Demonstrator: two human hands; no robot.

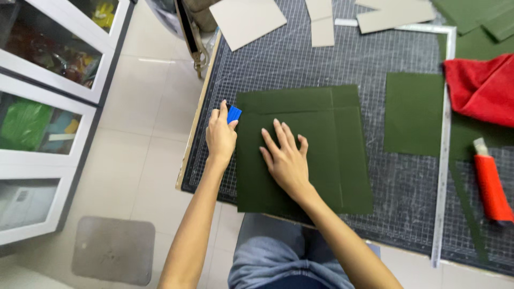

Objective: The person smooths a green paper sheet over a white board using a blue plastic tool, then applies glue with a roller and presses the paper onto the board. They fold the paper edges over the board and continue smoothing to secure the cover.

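A large dark green sheet (332, 160) with fold lines lies on a gridded cutting mat (321, 64). My right hand (286, 158) rests flat on the sheet's left half, fingers spread. At the sheet's upper left corner my left hand (220, 135) is closed around a small blue tool (234, 114), whose tip touches the sheet's edge.
A smaller green sheet (413, 113) lies to the right, beside a long metal ruler (443, 160). A red utility knife (490, 184) and red cloth (482, 88) sit at far right. Grey card pieces (251, 21) lie at the mat's far edge. White glass-front cabinets (48, 107) stand left.
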